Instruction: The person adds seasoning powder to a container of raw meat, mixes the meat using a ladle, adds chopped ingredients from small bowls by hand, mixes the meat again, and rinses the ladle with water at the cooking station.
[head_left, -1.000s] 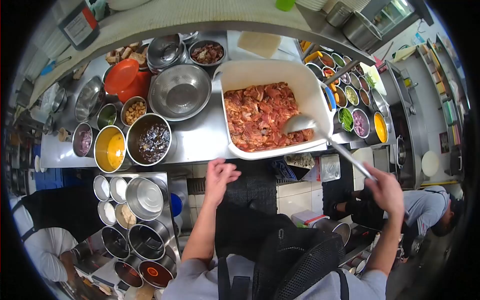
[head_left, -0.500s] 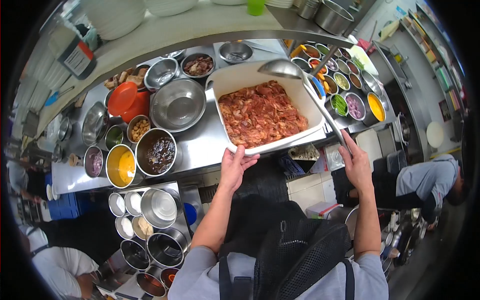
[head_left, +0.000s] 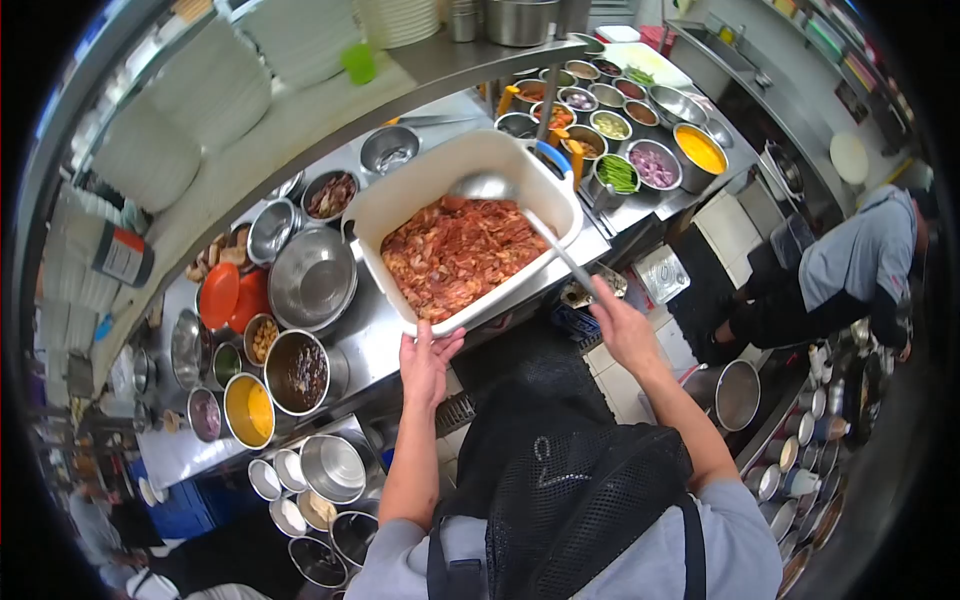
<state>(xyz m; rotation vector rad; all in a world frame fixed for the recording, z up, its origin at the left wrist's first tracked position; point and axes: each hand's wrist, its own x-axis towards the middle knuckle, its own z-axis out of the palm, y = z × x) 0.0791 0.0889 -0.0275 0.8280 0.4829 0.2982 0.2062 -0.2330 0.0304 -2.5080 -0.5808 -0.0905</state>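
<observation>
A white rectangular tub stands at the front edge of the steel counter, partly filled with reddish-brown sliced meat in sauce. My left hand grips the tub's near left corner, thumb on the rim and the other fingers below it. With my right hand I hold the end of a long-handled metal ladle, fingers wrapped round the handle. The ladle's bowl lies inside the tub at the meat's far edge. Whether it carries any meat I cannot tell.
Left of the tub are a wide steel bowl, a pot of dark sauce and an orange container. Several bowls of chopped vegetables stand right. A shelf with plates overhangs the counter. Another person bends at far right.
The ladle's bowl has gone from above the tub's right rim down into the tub, against the meat. My right hand moved with it. My left hand stays on the tub; the view has turned.
</observation>
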